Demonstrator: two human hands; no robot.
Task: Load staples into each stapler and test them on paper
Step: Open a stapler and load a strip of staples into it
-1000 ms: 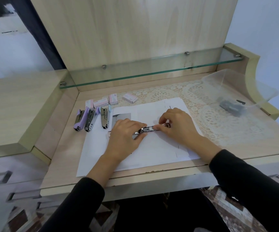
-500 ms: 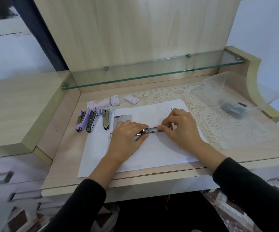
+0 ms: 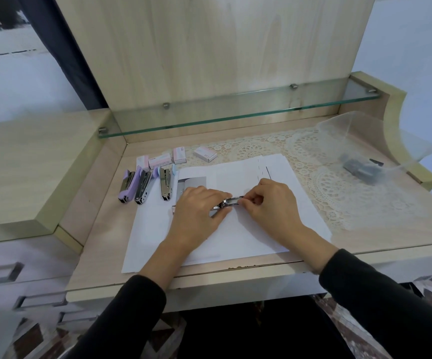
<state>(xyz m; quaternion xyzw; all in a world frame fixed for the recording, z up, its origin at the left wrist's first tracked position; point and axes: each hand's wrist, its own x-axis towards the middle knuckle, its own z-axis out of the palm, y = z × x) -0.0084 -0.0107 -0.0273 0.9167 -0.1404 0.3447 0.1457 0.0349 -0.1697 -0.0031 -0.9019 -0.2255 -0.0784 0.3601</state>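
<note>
Hands (image 3: 196, 212) (image 3: 270, 203) grip stapler (image 3: 229, 202) over paper (image 3: 235, 239) on wooden desk (image 3: 100, 229)

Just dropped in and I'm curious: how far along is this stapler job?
Possibly done: a short row of marks on the paper looks like test staples. In hand: the left hand holds a fourth stapler on the paper while the right hand pinches its end, apparently loading. Remaining: three staplers lie open beside the staple boxes; whether they're loaded can't be told.
</note>
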